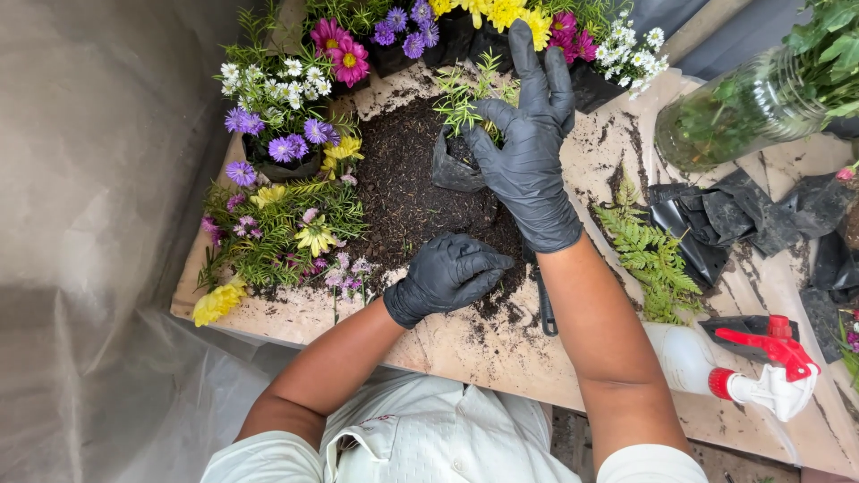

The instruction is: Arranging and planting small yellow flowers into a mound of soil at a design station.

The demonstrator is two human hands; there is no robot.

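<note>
From the head view, the right hand [528, 152] in its black glove is reaching forward and wrapping around a small green seedling [465, 94] in a soft black nursery bag [452, 165], fingers spread over the top of the bag and closed on it. The left hand [447, 273] is curling into a loose fist just nearer the body, pressing down into the dark soil [403, 188] heaped on the tabletop [501, 353] — it is holding nothing I can make out.

To do this well, the right hand is best gripping low on the bag rather than the stems, keeping the root ball upright. The left should be opening a hollow directly below the bag, so the plant has little way to travel.

Left of both hands, purple, white and yellow flowers [277, 134] are crowding close — the left elbow needs care. Right of the right forearm, a fern sprig [649, 255] is lying, and beyond it a spray bottle [743, 367] with a red trigger.
</note>
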